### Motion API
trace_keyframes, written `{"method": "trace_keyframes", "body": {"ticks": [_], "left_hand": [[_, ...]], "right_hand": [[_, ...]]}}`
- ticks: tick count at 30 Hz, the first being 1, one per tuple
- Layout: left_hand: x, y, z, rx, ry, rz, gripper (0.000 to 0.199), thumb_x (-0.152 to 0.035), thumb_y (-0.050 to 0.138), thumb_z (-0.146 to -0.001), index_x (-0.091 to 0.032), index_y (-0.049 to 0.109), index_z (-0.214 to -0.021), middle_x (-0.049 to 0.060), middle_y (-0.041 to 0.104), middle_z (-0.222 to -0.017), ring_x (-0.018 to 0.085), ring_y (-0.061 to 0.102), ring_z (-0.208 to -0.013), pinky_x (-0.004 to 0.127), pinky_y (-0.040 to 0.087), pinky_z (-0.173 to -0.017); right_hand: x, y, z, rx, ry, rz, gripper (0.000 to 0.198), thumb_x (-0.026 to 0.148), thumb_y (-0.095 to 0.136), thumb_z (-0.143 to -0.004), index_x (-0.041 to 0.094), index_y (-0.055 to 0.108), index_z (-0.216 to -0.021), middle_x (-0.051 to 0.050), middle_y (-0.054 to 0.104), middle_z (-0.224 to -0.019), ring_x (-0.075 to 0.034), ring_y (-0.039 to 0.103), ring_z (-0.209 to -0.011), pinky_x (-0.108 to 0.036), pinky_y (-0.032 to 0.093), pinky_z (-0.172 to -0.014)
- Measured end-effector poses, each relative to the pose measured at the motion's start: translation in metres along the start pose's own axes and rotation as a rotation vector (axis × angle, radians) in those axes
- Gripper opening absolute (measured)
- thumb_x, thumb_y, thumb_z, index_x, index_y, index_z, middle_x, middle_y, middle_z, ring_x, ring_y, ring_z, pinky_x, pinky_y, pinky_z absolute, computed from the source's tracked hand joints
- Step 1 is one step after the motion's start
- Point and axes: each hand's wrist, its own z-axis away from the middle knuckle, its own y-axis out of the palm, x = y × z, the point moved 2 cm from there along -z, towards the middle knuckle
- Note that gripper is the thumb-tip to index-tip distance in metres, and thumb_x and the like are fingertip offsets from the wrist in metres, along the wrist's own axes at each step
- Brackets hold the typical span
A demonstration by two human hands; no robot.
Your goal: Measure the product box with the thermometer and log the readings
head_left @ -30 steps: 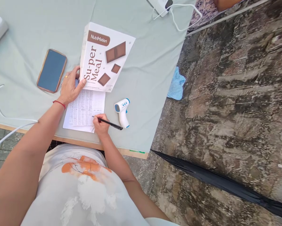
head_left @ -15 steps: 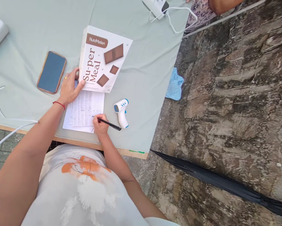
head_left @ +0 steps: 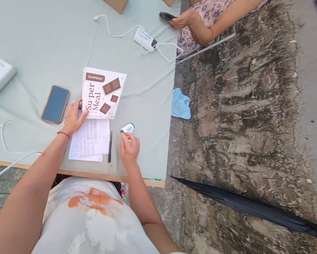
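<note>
My left hand (head_left: 74,118) grips the lower left edge of a white box (head_left: 98,114) printed with chocolate squares, thumb on its front. Below the box, and partly covered by it, lie sheets of paper (head_left: 96,137) filled with handwritten columns. Beside their right edge rests a black pen (head_left: 110,146). My right hand (head_left: 130,148) has its fingers curled over the handle of a white and blue infrared thermometer (head_left: 128,128). Only the thermometer's head shows; the handle is hidden by the hand.
Left of the box lies a phone (head_left: 55,104), with a white device (head_left: 0,76) farther left. A power bank (head_left: 145,39) with white cables sits at the back. Another person's hand (head_left: 183,20) holds a phone. A blue cloth (head_left: 181,104) hangs at the table's right edge.
The pen has left my right hand and now lies by the papers. My right hand has moved right onto the thermometer. The view has shifted; my left hand still holds the box.
</note>
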Motion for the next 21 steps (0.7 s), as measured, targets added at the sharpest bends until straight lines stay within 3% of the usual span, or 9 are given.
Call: {"method": "trace_keyframes", "body": {"ticks": [2,4,8,10,14,17,21], "left_hand": [[0.001,-0.002,0.0,-0.001,-0.013,-0.016,0.095,-0.092,0.028,-0.097,-0.017,0.055,-0.149,0.018,0.074,-0.113,0.039,0.065,-0.113,0.054,0.051,-0.098],[0.002,-0.005,0.0,0.015,-0.029,-0.026,0.096,-0.09,0.027,-0.098,-0.015,0.053,-0.152,0.02,0.074,-0.115,0.041,0.064,-0.116,0.056,0.051,-0.098],[0.002,-0.009,0.0,0.036,-0.05,-0.028,0.095,-0.088,0.027,-0.098,-0.014,0.052,-0.153,0.02,0.074,-0.118,0.042,0.063,-0.117,0.058,0.051,-0.1],[0.002,-0.01,0.0,0.04,-0.051,-0.038,0.096,-0.088,0.026,-0.098,-0.012,0.052,-0.151,0.022,0.074,-0.119,0.042,0.063,-0.117,0.059,0.05,-0.1],[0.004,-0.01,0.0,0.043,-0.065,-0.041,0.092,-0.084,0.028,-0.099,-0.012,0.052,-0.151,0.022,0.074,-0.122,0.042,0.063,-0.121,0.059,0.05,-0.103],[0.005,-0.011,0.001,0.044,-0.082,-0.037,0.088,-0.082,0.03,-0.101,-0.014,0.051,-0.152,0.02,0.074,-0.123,0.042,0.063,-0.123,0.058,0.05,-0.103],[0.008,-0.011,0.001,0.052,-0.085,-0.039,0.085,-0.081,0.031,-0.101,-0.016,0.051,-0.153,0.019,0.073,-0.125,0.04,0.063,-0.123,0.056,0.05,-0.105]], "right_hand": [[-0.01,-0.005,-0.001,-0.034,0.179,0.095,0.045,0.041,0.058,-0.095,0.018,0.069,-0.133,-0.022,0.067,-0.129,-0.035,0.062,-0.121,-0.058,0.052,-0.103],[-0.017,-0.006,-0.004,0.031,0.335,0.085,0.056,0.046,0.066,-0.086,0.016,0.067,-0.133,-0.021,0.069,-0.121,-0.037,0.062,-0.117,-0.058,0.054,-0.098],[-0.007,0.001,-0.017,0.048,0.52,-0.271,0.051,0.053,0.067,-0.076,0.02,0.069,-0.114,-0.012,0.072,-0.1,-0.031,0.066,-0.097,-0.046,0.057,-0.083],[0.014,0.007,-0.025,0.023,0.522,-0.537,0.046,0.057,0.067,-0.075,0.021,0.069,-0.103,-0.006,0.07,-0.09,-0.024,0.063,-0.084,-0.039,0.056,-0.076],[0.064,0.028,-0.041,0.118,0.459,-0.938,0.043,0.064,0.065,-0.081,0.022,0.063,-0.083,0.001,0.059,-0.07,-0.015,0.049,-0.063,-0.03,0.046,-0.06],[0.088,0.044,-0.054,0.144,0.428,-0.996,0.047,0.069,0.066,-0.081,0.023,0.059,-0.078,0.004,0.055,-0.064,-0.013,0.046,-0.06,-0.027,0.043,-0.056],[0.097,0.055,-0.067,0.129,0.407,-0.986,0.05,0.073,0.065,-0.08,0.024,0.056,-0.075,0.005,0.052,-0.062,-0.013,0.045,-0.06,-0.026,0.042,-0.055]]}}
